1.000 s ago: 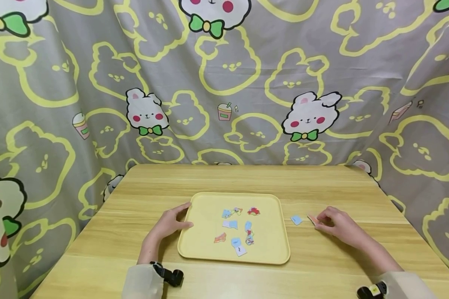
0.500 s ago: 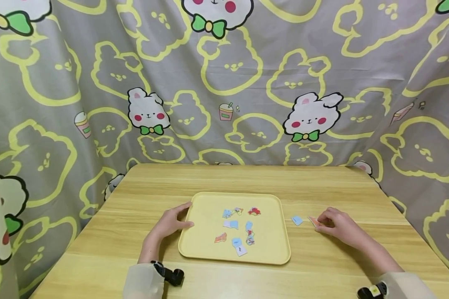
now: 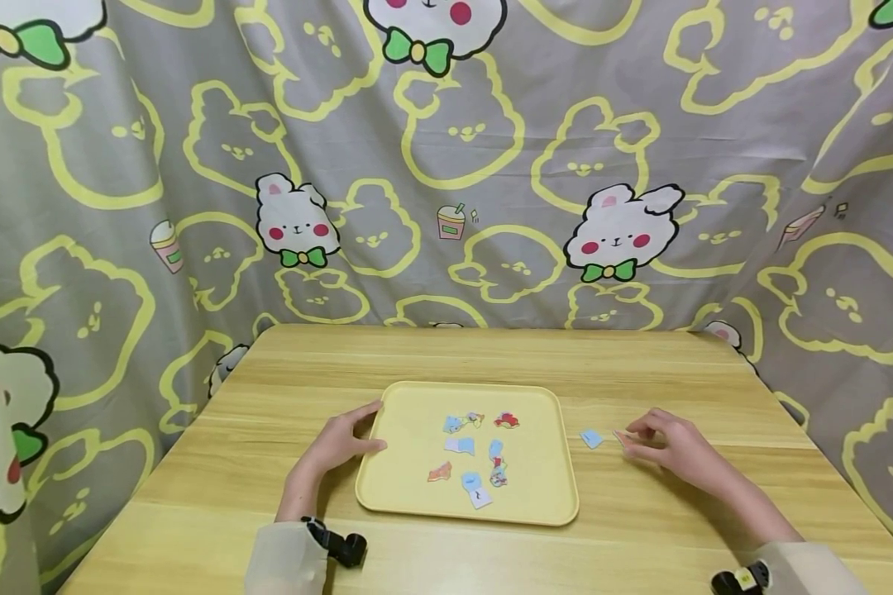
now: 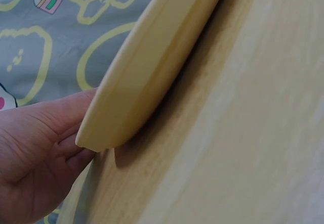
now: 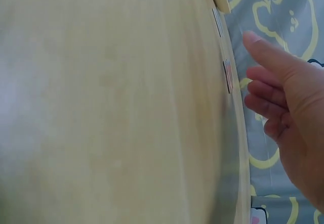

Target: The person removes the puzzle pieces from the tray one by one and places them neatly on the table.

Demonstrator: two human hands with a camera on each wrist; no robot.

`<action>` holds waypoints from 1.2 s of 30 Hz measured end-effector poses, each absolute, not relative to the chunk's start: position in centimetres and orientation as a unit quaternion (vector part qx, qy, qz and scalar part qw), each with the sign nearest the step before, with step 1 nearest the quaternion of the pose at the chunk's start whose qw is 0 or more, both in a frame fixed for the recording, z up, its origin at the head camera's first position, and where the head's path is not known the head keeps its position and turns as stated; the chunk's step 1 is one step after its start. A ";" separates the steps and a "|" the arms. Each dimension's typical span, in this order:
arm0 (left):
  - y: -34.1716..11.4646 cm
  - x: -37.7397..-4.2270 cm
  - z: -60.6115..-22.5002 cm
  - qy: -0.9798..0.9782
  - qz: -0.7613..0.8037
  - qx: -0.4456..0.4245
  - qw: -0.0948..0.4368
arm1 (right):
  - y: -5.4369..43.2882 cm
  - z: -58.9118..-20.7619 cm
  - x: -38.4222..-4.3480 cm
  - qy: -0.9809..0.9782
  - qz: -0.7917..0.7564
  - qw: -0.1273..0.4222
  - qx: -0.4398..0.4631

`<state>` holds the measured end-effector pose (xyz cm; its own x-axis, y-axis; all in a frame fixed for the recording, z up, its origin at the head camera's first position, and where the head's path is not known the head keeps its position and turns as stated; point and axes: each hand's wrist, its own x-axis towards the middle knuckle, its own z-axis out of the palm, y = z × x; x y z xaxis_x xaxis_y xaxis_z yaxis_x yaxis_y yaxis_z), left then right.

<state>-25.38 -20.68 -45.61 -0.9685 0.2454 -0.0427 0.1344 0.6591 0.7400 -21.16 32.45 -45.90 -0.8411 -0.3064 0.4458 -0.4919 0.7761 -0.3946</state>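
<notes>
Right hand: the hand (image 3: 673, 446) hangs over the surface (image 3: 640, 364), thumb and fingers apart with nothing between them; the lower fingers bend loosely.
Orange piece: lies on the surface just beside the right hand's thumb and forefinger tips, the small orange piece (image 5: 228, 76) seen nearly edge-on from the right wrist.
Blue piece: the blue piece (image 3: 591, 438) lies on the surface to the left of the right hand, between the orange piece and the tray (image 3: 536, 463).
Left hand: the hand (image 3: 335, 446) touches the tray's near side edge, thumb and forefinger spread apart along the rim; its other fingers are partly hidden.
Tray pieces: right of the left hand lie a red piece (image 3: 506, 420), a lilac-and-blue piece (image 3: 460, 445), another orange piece (image 3: 440, 472), and a white piece (image 3: 479, 497) against a light blue one (image 3: 471, 482); the tray itself sits between both hands.
Wrists: pale sleeves (image 3: 286, 562) and black wrist cameras (image 3: 346, 549) sit behind each hand.
Backdrop: a grey curtain (image 3: 476, 165) with yellow outlines and white rabbits hangs beyond both hands.
</notes>
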 end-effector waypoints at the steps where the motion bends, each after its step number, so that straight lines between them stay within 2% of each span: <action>1: -20.7 -25.4 -45.6 0.908 0.399 0.105 0.069 | 32.4 -45.8 -21.2 -0.924 0.258 0.181 0.218; 16: -20.6 -25.3 -45.4 0.905 0.406 0.106 0.071 | 28.9 -45.3 -21.6 -0.894 0.323 0.146 0.275; 25: -20.7 -25.3 -45.5 0.902 0.412 0.106 0.074 | 26.5 -45.3 -22.6 -0.882 0.309 0.145 0.325; 36: -20.7 -25.3 -45.5 0.904 0.408 0.105 0.072 | 23.0 -44.6 -23.1 -0.886 0.312 0.066 0.336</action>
<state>-25.33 -20.71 -45.54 -0.9675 0.2492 -0.0433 0.1321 0.6440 0.7535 -23.08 23.04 -44.62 -0.7660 -0.5539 0.3262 -0.6360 0.5797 -0.5093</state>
